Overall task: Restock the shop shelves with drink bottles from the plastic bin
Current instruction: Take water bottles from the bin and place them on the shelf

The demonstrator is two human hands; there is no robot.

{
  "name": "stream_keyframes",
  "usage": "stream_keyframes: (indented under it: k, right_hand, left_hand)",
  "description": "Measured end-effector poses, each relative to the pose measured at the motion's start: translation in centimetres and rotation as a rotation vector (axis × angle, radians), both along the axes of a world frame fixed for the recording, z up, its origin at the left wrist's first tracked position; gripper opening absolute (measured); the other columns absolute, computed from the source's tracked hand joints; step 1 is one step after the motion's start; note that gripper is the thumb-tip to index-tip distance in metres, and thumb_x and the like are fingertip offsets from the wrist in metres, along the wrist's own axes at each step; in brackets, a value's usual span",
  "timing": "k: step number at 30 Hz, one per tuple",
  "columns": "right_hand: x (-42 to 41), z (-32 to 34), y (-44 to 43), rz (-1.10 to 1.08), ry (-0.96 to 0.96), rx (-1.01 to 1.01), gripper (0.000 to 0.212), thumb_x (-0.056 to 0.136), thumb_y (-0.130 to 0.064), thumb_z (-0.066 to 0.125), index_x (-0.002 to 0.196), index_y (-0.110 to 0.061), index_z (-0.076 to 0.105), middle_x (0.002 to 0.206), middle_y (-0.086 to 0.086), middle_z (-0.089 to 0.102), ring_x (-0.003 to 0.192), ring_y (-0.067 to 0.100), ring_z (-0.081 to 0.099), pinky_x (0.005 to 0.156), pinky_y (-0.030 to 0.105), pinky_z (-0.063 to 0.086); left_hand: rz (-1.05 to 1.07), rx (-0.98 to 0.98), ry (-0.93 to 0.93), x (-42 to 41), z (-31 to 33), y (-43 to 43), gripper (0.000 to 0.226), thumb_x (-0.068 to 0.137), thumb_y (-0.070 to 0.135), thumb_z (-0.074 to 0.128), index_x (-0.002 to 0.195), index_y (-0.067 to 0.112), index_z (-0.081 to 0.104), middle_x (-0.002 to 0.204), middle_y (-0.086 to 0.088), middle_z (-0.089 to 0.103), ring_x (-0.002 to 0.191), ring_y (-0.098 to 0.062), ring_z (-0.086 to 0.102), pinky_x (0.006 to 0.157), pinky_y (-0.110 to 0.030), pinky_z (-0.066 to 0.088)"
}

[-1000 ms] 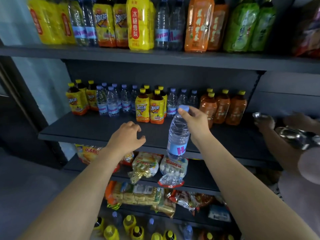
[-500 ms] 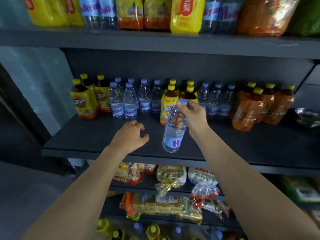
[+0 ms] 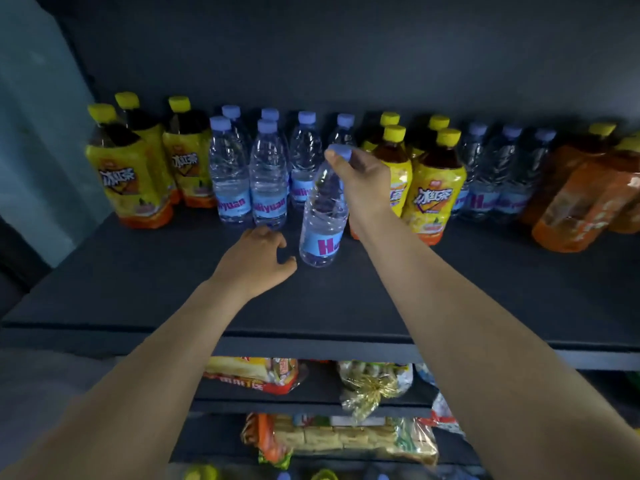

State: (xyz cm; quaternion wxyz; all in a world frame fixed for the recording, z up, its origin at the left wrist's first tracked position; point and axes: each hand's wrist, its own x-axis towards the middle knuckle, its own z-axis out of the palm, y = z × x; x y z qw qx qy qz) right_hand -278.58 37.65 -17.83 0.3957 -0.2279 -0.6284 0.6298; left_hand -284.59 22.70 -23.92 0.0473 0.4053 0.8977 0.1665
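While right hand grips water bottle neck, left hand just beside base

Below the dark board where I work, a red-and-yellow plastic snack packet lies beside a clear bag tied with a gold ribbon bow. One level down sits a long transparent pack of pale biscuits. A pale blue-grey wall panel stands at my far left.

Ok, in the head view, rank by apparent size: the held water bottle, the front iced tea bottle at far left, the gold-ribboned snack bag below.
1. Iced tea bottle
2. Water bottle, nearly the same; nearer the camera, so unsure
3. Snack bag, partly hidden
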Motion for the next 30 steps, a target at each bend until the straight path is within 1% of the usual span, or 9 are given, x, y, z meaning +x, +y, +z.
stream_keyframes:
  k: [2,5,10,14,16,20,24,27,30]
  right_hand:
    - [-1.8,-0.8,0.6,-0.038,0.024,0.007,0.014,0.084,-0.008,0.068,0.094,0.002,0.069,0.074,-0.004,0.066,0.067,0.004,0.059,0.065,0.016,0.049]
    - [-4.0,-2.0,1.4,-0.063,0.015,0.095,0.024,0.082,-0.016,0.072,0.099,0.0,0.069,0.087,0.012,0.07,0.079,0.014,0.061,0.076,0.032,0.052]
    - [-3.8,-3.8,1.5,0.019,-0.044,0.195,0.034,0.082,-0.021,0.072,0.112,-0.01,0.059,0.099,-0.007,0.064,0.091,0.004,0.061,0.082,0.014,0.048]
    - [-1.9,-5.2,2.0,0.178,-0.09,0.227,0.059,0.081,-0.011,0.072,0.134,-0.014,0.045,0.112,-0.011,0.062,0.096,-0.01,0.059,0.088,0.014,0.049]
    - [-1.0,-6.5,2.4,0.252,-0.169,0.229,0.074,0.079,-0.01,0.074,0.142,-0.02,0.037,0.119,-0.011,0.062,0.104,-0.006,0.059,0.09,0.018,0.049]
    - [-0.1,-9.7,3.0,0.293,-0.286,0.184,0.071,0.072,-0.014,0.079,0.134,-0.024,0.046,0.119,-0.01,0.064,0.111,0.004,0.059,0.097,0.03,0.049]
    - [0.0,-11.4,3.0,0.303,-0.297,0.192,0.059,0.077,0.0,0.073,0.127,-0.021,0.05,0.106,-0.015,0.065,0.097,-0.006,0.062,0.083,0.015,0.05]
    - [-0.4,-11.2,3.4,0.266,-0.326,0.199,0.056,0.076,-0.001,0.074,0.121,-0.022,0.051,0.103,-0.012,0.066,0.089,-0.007,0.063,0.072,0.008,0.049]
    - [-2.0,-11.2,3.6,0.137,-0.385,0.257,0.072,0.071,-0.011,0.08,0.132,-0.016,0.043,0.113,-0.005,0.063,0.099,0.003,0.062,0.081,0.013,0.05]
  left_hand:
    - [-0.007,-0.007,-0.008,-0.9,-1.5,0.4,0.042,0.088,0.04,0.052,0.122,0.015,0.052,0.13,-0.001,0.046,0.123,-0.017,0.04,0.094,-0.031,0.041]
    - [0.001,-0.006,-0.001,-1.8,-3.7,1.0,0.044,0.088,0.04,0.053,0.123,0.014,0.052,0.129,-0.001,0.047,0.124,-0.016,0.039,0.095,-0.03,0.041]
    - [0.007,-0.041,0.001,-1.4,-6.6,0.9,0.051,0.089,0.044,0.05,0.132,0.016,0.044,0.135,-0.002,0.039,0.127,-0.02,0.035,0.105,-0.032,0.034]
    - [0.01,-0.045,0.081,-0.8,-7.8,0.5,0.056,0.093,0.047,0.038,0.141,0.018,0.034,0.145,-0.001,0.029,0.137,-0.019,0.025,0.114,-0.033,0.022]
    - [0.032,-0.047,0.067,-0.7,-8.0,0.5,0.058,0.093,0.049,0.037,0.142,0.019,0.031,0.149,-0.001,0.025,0.14,-0.019,0.018,0.117,-0.033,0.017]
    - [0.086,-0.118,0.065,-0.9,-8.3,0.9,0.069,0.09,0.059,0.03,0.145,0.02,0.021,0.155,-0.003,0.012,0.145,-0.019,0.002,0.119,-0.037,0.003]
    - [0.107,-0.171,0.06,-1.0,-8.3,0.9,0.074,0.088,0.064,0.024,0.147,0.021,0.014,0.157,-0.003,0.007,0.145,-0.018,-0.002,0.119,-0.042,0.0]
    - [0.12,-0.173,0.052,-0.9,-8.3,0.8,0.073,0.087,0.065,0.024,0.146,0.023,0.014,0.157,0.0,0.007,0.145,-0.016,-0.002,0.117,-0.048,0.0]
    - [0.129,-0.176,0.045,-1.0,-8.3,0.9,0.074,0.086,0.066,0.022,0.146,0.024,0.013,0.157,0.001,0.006,0.145,-0.015,-0.003,0.117,-0.049,-0.001]
